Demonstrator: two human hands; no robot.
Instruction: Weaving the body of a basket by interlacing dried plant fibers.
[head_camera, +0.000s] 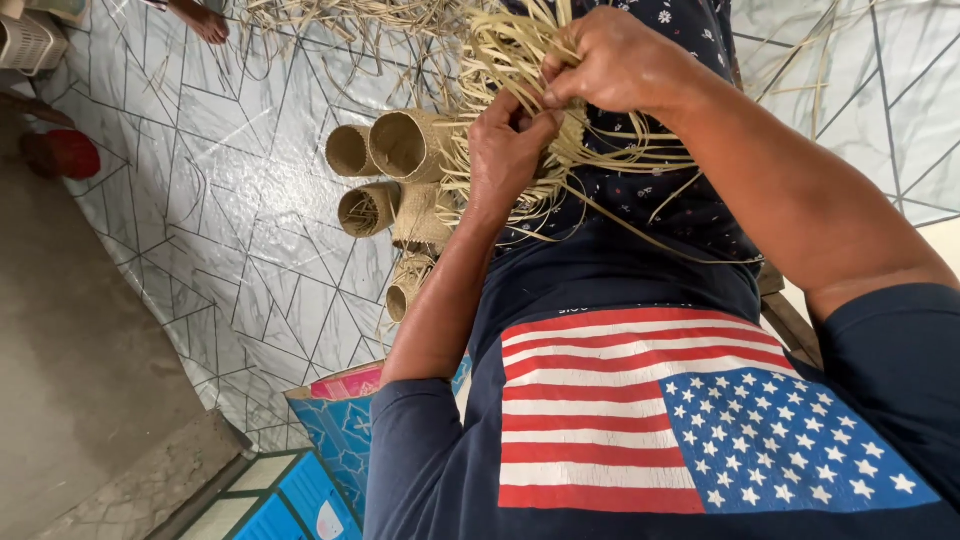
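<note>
Both hands closed on pale straw strips: left hand (510, 150) pinching low, right hand (610, 60) clamping the bundle (510, 50) above, over the lap. Best kept taut, strands parallel. Finished woven tubes (400, 145) lying beside on the tiled floor (220, 200).

Floor (230, 200): pale marble-look tiles, thin dark lines in angular geometric pattern, glossy, soft daylight reflecting off surface. Left strip: bare grey concrete (70, 380), rougher, matte. Red round object (66, 153) at tile-concrete edge, blurred. White plastic lattice basket (28, 40) in upper left corner. Blue patterned box (340, 425) with pink top at lower centre-left; blue patterned tiles (290, 500) beside it near bottom edge. Another person's bare foot (200, 20) at top. Even light, no hard shadows.
</note>
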